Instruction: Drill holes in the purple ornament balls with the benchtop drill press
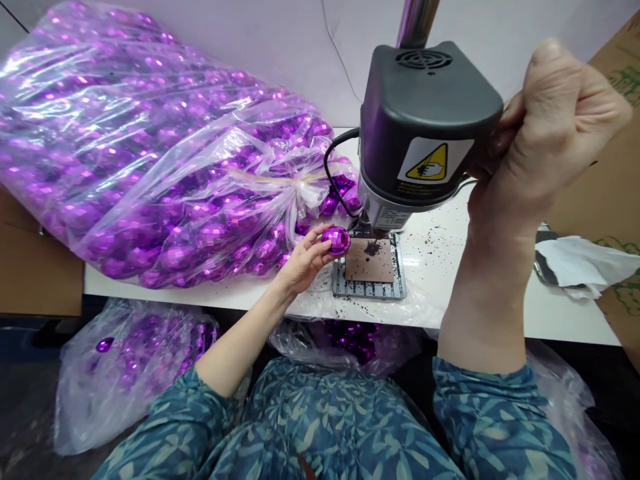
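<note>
My left hand (311,259) is closed around a shiny purple faceted ball (338,241), pinched between thumb and fingers. The ball is held beside a small drill press (433,113), at the left edge of a square brown board (370,261) on the grey slotted base (400,273). Dark shavings and a small hole show on the board. My right hand (555,127) is a fist at the right side of the drill press head, apparently on its handle, which the fingers and the housing mostly hide. The drill tip is hard to make out under the head.
A big clear bag (165,147) of purple balls lies on the left of the white table (435,260). More bags of balls (135,367) hang below the edge. Dark shavings litter the tabletop. White tissue (580,263) and a cardboard box (615,200) are at right.
</note>
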`<control>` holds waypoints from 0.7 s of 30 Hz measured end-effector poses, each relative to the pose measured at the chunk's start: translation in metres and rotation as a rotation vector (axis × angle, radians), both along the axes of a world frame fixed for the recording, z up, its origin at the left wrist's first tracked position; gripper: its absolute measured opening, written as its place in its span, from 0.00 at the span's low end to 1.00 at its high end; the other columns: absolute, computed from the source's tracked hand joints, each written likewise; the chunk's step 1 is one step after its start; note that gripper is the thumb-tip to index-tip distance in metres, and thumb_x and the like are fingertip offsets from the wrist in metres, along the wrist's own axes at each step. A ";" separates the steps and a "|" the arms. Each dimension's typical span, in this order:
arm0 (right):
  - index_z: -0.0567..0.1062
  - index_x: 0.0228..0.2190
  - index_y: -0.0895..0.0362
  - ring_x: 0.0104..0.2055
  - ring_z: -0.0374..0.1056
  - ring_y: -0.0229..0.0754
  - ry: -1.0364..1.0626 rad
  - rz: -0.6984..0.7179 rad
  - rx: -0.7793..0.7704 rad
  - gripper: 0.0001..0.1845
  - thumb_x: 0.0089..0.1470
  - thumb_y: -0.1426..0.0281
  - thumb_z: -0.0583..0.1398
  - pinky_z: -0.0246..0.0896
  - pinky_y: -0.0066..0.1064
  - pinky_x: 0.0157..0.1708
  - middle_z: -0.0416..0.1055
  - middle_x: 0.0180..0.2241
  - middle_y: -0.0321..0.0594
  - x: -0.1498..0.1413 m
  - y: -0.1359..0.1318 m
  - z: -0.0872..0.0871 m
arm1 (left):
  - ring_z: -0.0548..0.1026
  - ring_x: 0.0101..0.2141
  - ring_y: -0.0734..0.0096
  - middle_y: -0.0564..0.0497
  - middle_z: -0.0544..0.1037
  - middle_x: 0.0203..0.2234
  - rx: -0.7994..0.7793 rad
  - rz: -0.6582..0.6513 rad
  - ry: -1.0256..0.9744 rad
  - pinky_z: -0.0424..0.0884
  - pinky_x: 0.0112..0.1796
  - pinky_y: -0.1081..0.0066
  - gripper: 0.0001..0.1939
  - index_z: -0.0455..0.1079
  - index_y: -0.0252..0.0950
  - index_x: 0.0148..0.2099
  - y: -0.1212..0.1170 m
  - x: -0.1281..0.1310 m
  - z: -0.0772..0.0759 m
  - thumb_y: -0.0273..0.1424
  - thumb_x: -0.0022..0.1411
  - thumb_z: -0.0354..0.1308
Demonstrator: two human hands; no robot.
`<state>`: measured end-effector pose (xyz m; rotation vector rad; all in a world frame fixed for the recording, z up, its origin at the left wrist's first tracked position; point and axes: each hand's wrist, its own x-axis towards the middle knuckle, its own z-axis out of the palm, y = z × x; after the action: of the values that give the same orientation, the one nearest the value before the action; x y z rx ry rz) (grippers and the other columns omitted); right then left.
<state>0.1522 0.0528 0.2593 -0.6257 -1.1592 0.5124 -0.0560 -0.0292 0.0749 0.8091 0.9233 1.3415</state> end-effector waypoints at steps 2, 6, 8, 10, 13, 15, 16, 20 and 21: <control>0.60 0.12 0.53 0.13 0.48 0.28 0.004 0.003 0.025 0.28 0.64 0.73 0.57 0.37 0.31 0.17 0.50 0.11 0.29 0.000 0.001 -0.001 | 0.83 0.50 0.61 0.45 0.83 0.50 -0.118 -0.040 -0.166 0.77 0.57 0.56 0.19 0.74 0.37 0.54 -0.002 0.009 0.000 0.33 0.62 0.69; 0.59 0.12 0.53 0.12 0.47 0.29 0.017 0.015 0.015 0.29 0.64 0.73 0.55 0.34 0.32 0.16 0.50 0.10 0.30 0.000 0.000 -0.002 | 0.84 0.44 0.66 0.46 0.85 0.43 -0.242 0.009 -0.282 0.81 0.54 0.60 0.09 0.74 0.35 0.48 0.005 0.023 -0.003 0.33 0.68 0.66; 0.59 0.12 0.54 0.12 0.47 0.29 0.018 0.024 0.013 0.29 0.64 0.73 0.55 0.35 0.31 0.16 0.50 0.10 0.29 0.000 -0.001 -0.001 | 0.84 0.39 0.70 0.49 0.85 0.39 -0.265 0.026 -0.281 0.82 0.50 0.64 0.07 0.73 0.35 0.47 0.008 0.028 -0.005 0.28 0.68 0.65; 0.59 0.12 0.54 0.12 0.48 0.29 0.016 0.023 0.010 0.29 0.64 0.73 0.55 0.37 0.30 0.16 0.50 0.11 0.29 0.000 -0.002 -0.001 | 0.85 0.37 0.70 0.49 0.85 0.37 -0.302 0.017 -0.291 0.84 0.47 0.66 0.06 0.73 0.35 0.47 0.010 0.032 -0.007 0.27 0.69 0.63; 0.58 0.13 0.53 0.13 0.48 0.29 0.006 0.001 0.004 0.28 0.64 0.71 0.57 0.38 0.30 0.15 0.50 0.11 0.29 -0.001 -0.002 -0.002 | 0.85 0.38 0.65 0.46 0.85 0.40 -0.359 -0.018 -0.318 0.84 0.41 0.66 0.08 0.74 0.35 0.50 0.012 0.035 -0.008 0.31 0.73 0.57; 0.57 0.13 0.53 0.13 0.48 0.29 -0.014 -0.023 -0.017 0.29 0.64 0.69 0.57 0.39 0.30 0.16 0.50 0.11 0.29 -0.001 -0.001 -0.003 | 0.85 0.40 0.64 0.45 0.85 0.42 -0.375 -0.033 -0.318 0.84 0.40 0.67 0.10 0.75 0.36 0.53 0.011 0.035 -0.008 0.32 0.74 0.56; 0.57 0.12 0.52 0.13 0.48 0.29 -0.018 -0.033 -0.021 0.29 0.64 0.69 0.57 0.39 0.30 0.16 0.50 0.11 0.30 -0.001 -0.001 -0.003 | 0.85 0.42 0.64 0.44 0.84 0.44 -0.379 -0.037 -0.313 0.84 0.41 0.66 0.10 0.75 0.37 0.53 0.011 0.035 -0.008 0.33 0.75 0.56; 0.58 0.12 0.52 0.13 0.47 0.30 0.024 -0.001 0.044 0.29 0.64 0.72 0.56 0.38 0.32 0.17 0.50 0.11 0.30 -0.001 0.000 -0.005 | 0.83 0.48 0.62 0.43 0.84 0.48 -0.396 -0.063 -0.264 0.84 0.45 0.64 0.14 0.76 0.36 0.49 0.008 0.033 -0.009 0.39 0.77 0.53; 0.58 0.13 0.52 0.13 0.47 0.30 0.033 0.013 0.057 0.28 0.64 0.73 0.56 0.38 0.32 0.17 0.51 0.11 0.30 -0.001 0.001 -0.005 | 0.83 0.49 0.62 0.43 0.84 0.48 -0.391 -0.072 -0.245 0.84 0.46 0.64 0.14 0.76 0.36 0.49 0.008 0.033 -0.010 0.39 0.77 0.54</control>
<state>0.1510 0.0533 0.2541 -0.5594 -1.1430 0.4973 -0.0230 -0.0214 0.0647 0.3653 0.9133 1.1193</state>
